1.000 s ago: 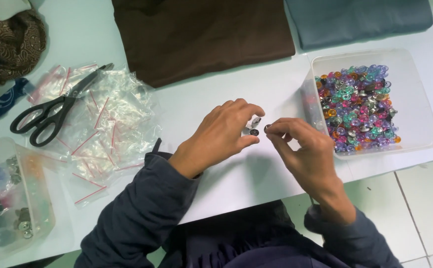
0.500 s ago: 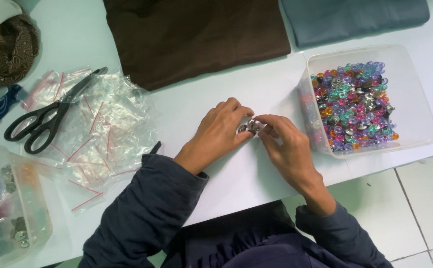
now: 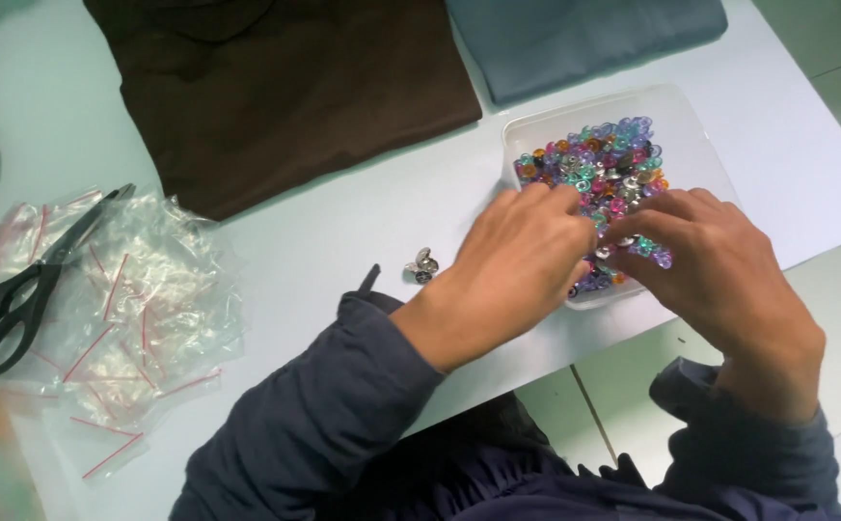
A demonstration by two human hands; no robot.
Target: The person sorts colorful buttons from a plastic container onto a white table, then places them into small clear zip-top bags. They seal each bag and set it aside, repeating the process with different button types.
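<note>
Both hands reach into a clear plastic tray [image 3: 705, 145] full of small colourful beads [image 3: 604, 164] at the right of the white table. My left hand [image 3: 522, 256] lies over the tray's near left corner, fingers curled down among the beads. My right hand [image 3: 719, 265] covers the near edge, fingertips pinching at beads. What either hand grips is hidden by the fingers. A small cluster of silver metal pieces [image 3: 422, 265] lies on the table just left of my left wrist.
Brown folded cloth [image 3: 295, 87] and grey-blue cloth [image 3: 584, 34] lie at the back. A pile of small clear zip bags [image 3: 141, 309] and black scissors [image 3: 25, 289] sit at the left. The table's near edge runs under my arms.
Both hands moved right from the table's middle into the bead tray. The silver pieces they held between them now lie on the table.
</note>
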